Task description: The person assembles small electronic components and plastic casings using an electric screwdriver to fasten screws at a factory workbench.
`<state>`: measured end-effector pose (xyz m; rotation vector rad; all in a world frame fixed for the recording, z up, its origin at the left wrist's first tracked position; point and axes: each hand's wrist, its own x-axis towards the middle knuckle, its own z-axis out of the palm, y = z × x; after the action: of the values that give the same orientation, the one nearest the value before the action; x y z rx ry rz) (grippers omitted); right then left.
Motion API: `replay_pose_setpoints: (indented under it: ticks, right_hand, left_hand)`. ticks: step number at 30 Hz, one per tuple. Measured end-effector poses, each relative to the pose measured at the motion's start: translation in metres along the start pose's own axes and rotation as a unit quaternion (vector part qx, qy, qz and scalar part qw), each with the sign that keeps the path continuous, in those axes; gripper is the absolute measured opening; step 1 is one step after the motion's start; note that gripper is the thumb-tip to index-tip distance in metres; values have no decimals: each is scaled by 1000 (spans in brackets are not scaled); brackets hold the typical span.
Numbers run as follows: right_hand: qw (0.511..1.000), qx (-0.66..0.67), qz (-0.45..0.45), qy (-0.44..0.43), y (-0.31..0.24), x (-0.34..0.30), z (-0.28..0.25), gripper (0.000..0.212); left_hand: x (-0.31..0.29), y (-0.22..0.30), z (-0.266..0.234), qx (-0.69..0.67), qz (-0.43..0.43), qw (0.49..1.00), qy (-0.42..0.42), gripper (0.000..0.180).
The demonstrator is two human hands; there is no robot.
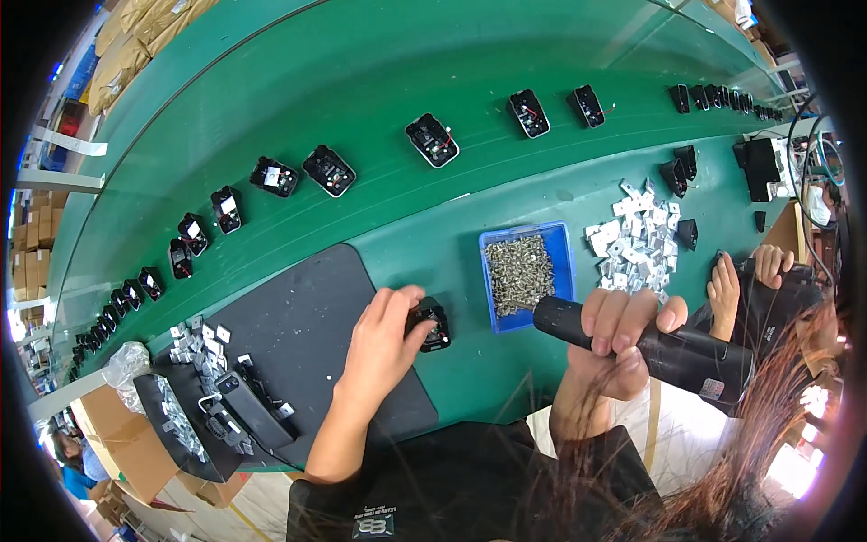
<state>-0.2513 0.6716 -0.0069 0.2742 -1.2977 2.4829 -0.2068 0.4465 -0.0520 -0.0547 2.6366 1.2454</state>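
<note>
My left hand (pixel 379 339) is closed on the side of a small black plastic housing (pixel 437 327) at the edge of a dark mat. The fingers partly hide the housing. My right hand (pixel 623 339) is wrapped round a black cylindrical electric screwdriver (pixel 700 357). Its front end points left, at the near edge of a blue bin (pixel 567 262). Small metal screws (pixel 521 271) fill much of that bin. I cannot make out whether a screw sits on the driver's tip.
Black housings (pixel 432 140) with parts inside stand in a curved row along the green belt. Silver metal plates (pixel 637 235) lie heaped right of the bin. On the left are another black driver (pixel 248 411) and more plates (pixel 200 348). At right show a co-worker's hands (pixel 725 289).
</note>
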Motion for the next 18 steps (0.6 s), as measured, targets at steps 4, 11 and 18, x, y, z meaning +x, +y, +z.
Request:
replay_pose_setpoints:
  ticks: [4, 11, 18]
  right_hand:
    - [1000, 21, 3, -9, -2, 1, 1, 38]
    - [1000, 26, 12, -4, -1, -1, 3, 39]
    - [999, 43, 25, -12, -1, -2, 5, 39]
  left_hand:
    - [1, -9, 2, 21, 49, 998, -22, 37]
    - [1, -8, -1, -19, 30, 999, -31, 40]
    - [7, -16, -1, -50, 1, 993, -102, 42]
